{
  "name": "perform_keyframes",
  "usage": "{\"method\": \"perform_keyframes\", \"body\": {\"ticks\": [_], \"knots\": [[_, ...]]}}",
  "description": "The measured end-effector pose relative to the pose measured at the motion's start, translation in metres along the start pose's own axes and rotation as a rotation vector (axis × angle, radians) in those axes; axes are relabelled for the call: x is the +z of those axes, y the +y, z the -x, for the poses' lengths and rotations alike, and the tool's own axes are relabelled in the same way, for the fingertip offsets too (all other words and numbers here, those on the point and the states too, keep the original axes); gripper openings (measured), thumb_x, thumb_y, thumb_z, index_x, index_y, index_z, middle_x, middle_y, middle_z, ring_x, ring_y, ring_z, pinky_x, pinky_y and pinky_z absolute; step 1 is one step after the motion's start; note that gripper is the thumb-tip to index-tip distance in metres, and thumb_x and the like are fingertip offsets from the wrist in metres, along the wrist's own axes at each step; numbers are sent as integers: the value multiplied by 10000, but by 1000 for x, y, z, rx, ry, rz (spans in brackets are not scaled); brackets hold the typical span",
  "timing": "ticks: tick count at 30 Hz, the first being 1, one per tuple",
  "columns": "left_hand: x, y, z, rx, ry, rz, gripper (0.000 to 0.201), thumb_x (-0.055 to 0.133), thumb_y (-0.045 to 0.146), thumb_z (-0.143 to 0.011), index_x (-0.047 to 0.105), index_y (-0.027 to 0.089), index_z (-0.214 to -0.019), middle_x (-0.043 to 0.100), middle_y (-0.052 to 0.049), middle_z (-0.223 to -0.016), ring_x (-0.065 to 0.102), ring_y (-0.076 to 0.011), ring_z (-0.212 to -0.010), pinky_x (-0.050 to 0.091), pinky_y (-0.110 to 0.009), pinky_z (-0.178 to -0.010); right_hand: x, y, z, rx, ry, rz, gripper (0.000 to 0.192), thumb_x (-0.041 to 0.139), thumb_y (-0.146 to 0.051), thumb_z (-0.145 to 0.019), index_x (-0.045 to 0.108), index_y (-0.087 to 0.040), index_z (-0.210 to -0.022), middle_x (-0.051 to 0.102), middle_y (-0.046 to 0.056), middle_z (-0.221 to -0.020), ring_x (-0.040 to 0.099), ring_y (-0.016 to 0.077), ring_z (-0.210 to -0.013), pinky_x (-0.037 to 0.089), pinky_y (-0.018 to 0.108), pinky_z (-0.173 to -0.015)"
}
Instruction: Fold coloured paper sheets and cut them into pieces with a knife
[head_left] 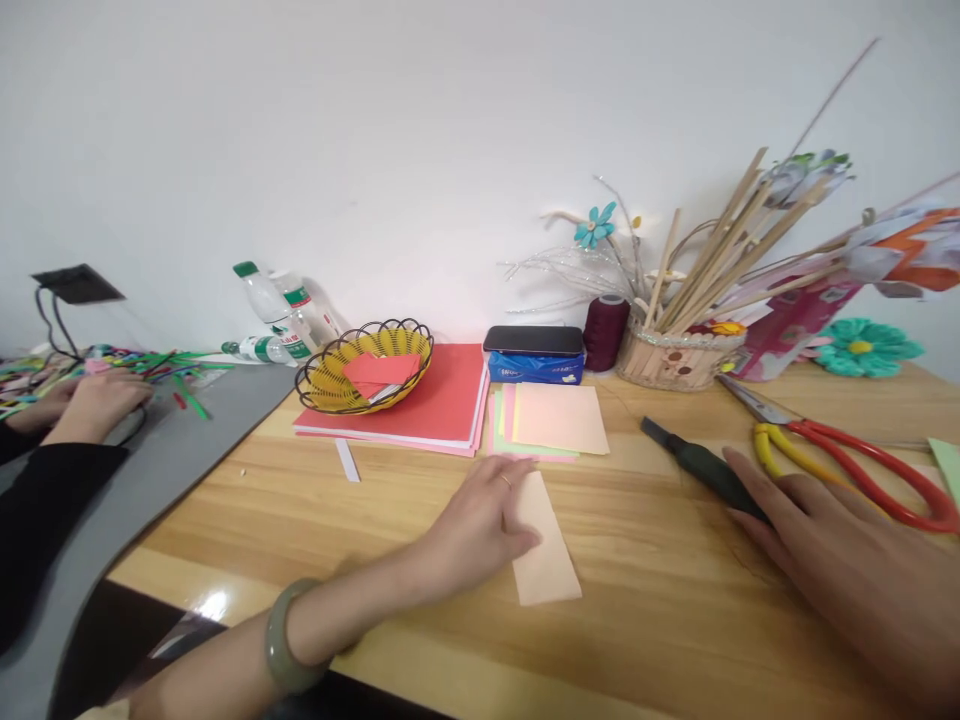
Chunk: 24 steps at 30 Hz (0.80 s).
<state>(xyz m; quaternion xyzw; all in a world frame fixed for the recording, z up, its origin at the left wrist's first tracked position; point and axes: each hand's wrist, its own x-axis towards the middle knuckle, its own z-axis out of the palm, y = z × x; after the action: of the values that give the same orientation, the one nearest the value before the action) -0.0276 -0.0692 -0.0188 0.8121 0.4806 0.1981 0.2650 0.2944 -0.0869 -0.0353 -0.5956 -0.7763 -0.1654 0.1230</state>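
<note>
A narrow peach paper strip [551, 560] lies on the wooden table before me. My left hand [480, 520], wearing a ring and a green bangle, rests on its upper left side, thumb and fingers apart. At the right, my right hand [832, 560] has its index finger and thumb around the rear of a dark green-handled knife [712, 472]. The narrow flat grey tip of the knife points away to the left. Beside that hand are large scissors [847, 445] with red and yellow handles. Colored paper sheets [566, 415] lie stacked just beyond the strip.
Behind are red sheets [457, 390] under a yellow basket [311, 385], a phone [534, 340] on a blue packet [532, 368], a maroon thread spool [606, 335] and a stick-filled holder [671, 360]. Another person's hand [101, 400] works among craft pieces on the grey surface at left.
</note>
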Motion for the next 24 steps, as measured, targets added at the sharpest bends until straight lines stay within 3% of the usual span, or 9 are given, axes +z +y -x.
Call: {"method": "perform_keyframes", "body": {"ticks": [3, 8, 14, 16, 20, 24], "knots": [[-2, -2, -9, -107, -8, 59, 670, 631, 99, -666, 426, 151, -1301, 497, -114, -1230, 452, -227, -1180, 368, -358, -1011, -17, -17, -13, -183, -1, 145, 488, 233, -229, -919, 520, 48, -1200, 569, 292, -1078, 506, 381, -1058, 413, 495, -815], [-10, -9, -24, -231, -136, 144, 627, 700, 146, -600, 518, 161, -1200, 617, -68, -1030, 589, -227, -942, 475, -303, -786, -19, -59, -51, -372, 51, 15, 362, 338, -161, -882, 566, -84, -1154, 638, 161, -1039, 591, 243, -963, 492, 381, -793], [-20, -14, -24, -207, -177, 184, 93, 669, 219, -647, 648, 171, -725, 659, 18, -740, 611, -180, -728, 440, -227, -617, 9, -93, -87, -406, 20, 34, 373, 406, -141, -867, 522, -36, -1206, 592, 196, -1176, 563, 255, -1063, 469, 387, -861], [-23, -16, -22, -207, -162, 216, 73, 629, 227, -685, 646, 156, -694, 663, 12, -720, 616, -176, -705, 445, -223, -598, 13, -95, -89, -430, 6, 43, 374, 402, -82, -849, 527, -19, -1196, 618, 192, -1138, 589, 237, -1029, 478, 357, -849], [-40, -25, -23, -239, -51, 257, 176, 561, 247, -748, 634, 111, -832, 675, -25, -744, 631, -167, -649, 476, -223, -547, 15, -96, -85, -470, -12, 60, 428, 372, 40, -774, 553, -17, -1159, 639, 184, -1101, 618, 206, -987, 486, 304, -831], [-65, -40, -31, -296, 248, 148, 272, 473, 285, -828, 559, 102, -1009, 672, -76, -907, 644, -178, -737, 493, -249, -623, 9, -95, -83, -486, -34, 44, 386, 366, 47, -766, 607, -44, -1054, 664, 175, -1039, 635, 208, -944, 508, 302, -768]]}}
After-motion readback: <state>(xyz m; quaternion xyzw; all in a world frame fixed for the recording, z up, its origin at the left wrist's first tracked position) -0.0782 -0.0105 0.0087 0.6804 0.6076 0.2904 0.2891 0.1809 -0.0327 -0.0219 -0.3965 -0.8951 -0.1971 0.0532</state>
